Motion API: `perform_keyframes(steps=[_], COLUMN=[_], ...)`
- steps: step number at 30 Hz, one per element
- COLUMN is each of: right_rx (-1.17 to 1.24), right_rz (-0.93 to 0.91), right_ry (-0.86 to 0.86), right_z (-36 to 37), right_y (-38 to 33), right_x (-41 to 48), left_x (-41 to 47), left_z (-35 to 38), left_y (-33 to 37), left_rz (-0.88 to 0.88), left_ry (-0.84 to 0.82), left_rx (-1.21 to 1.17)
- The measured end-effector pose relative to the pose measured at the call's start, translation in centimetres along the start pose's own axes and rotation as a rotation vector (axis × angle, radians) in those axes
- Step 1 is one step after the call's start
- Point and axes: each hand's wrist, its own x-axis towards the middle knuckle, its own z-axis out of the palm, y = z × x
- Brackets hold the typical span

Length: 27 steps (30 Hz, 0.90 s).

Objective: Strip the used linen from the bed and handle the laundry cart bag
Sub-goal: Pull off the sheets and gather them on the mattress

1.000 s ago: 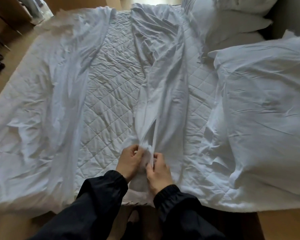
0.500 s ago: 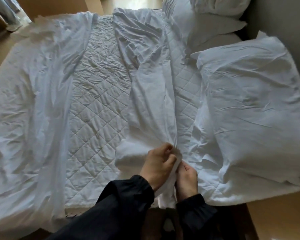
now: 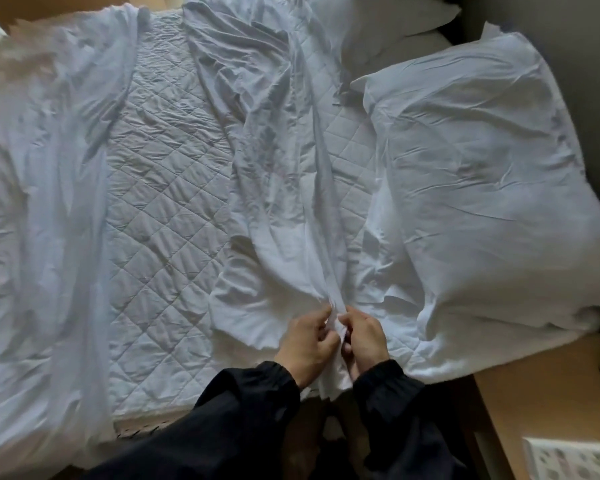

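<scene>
Quilted mattress pad (image 3: 160,209) lies bare between folds of sheet (image 3: 274,174), pillow (image 3: 482,168) alongside

Quick tally: two hands, left hand (image 3: 305,344) and right hand (image 3: 366,341); two sheets, bunched sheet (image 3: 274,168) mid-bed, rumpled sheet (image 3: 42,202) left; one quilted pad (image 3: 160,202); three pillows, big pillow (image 3: 482,185) right, stacked pillows (image 3: 388,19) far right.

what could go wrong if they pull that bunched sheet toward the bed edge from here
1. The left hand and right hand pinch only a narrow gather of the sheet; it could slip free.
2. The large pillow seems to lie on the sheet's right part, near the bed's edge; a hard pull may drag it off.
3. The quilted mattress pad might ruck up too.
</scene>
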Motion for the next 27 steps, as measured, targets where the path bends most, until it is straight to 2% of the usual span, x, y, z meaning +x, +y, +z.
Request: perform_keyframes(steps=[5,7,13,16,18,20,23,25,27], right_rx=[-0.225,-0.204,-0.349,-0.629,-0.705,-0.592,-0.094,0.175,0.293], right_rz=[-0.005,0.037,0.124,0.155,0.142,0.142,0.186,0.234,0.256], right_ry=[-0.058,-0.130,-0.119,-0.207,-0.156,-0.051,0.040,0.000,-0.066], right_z=[-1.5,-2.3,-2.5,-2.6,-2.4,-2.0,-1.6,-1.2,-0.3], right_y=[0.6,0.9,1.4,1.9,2.3,2.6,2.5,1.7,0.7], right_x=[1.2,1.4,2.3,2.6,2.9,3.1,2.5,1.8,1.2], left_x=[-0.2,-0.8,-3.4,-4.4,-5.0,-5.4,-5.7,-5.8,-5.9], left_z=[1.4,1.5,1.6,1.8,1.9,2.1,1.7,1.4,1.5], left_y=[-0.2,-0.7,-2.2,-2.7,-3.3,-3.9,-4.0,-4.5,-5.1], left_rz=[-0.001,-0.012,0.029,0.042,0.040,0.017,-0.133,-0.138,-0.079], left_ry=[-0.318,-0.392,-0.409,-0.372,-0.343,-0.301,-0.138,-0.084,-0.073], left_rx=[0.122,0.057,-0.027,-0.061,-0.094,-0.157,-0.333,-0.365,-0.277])
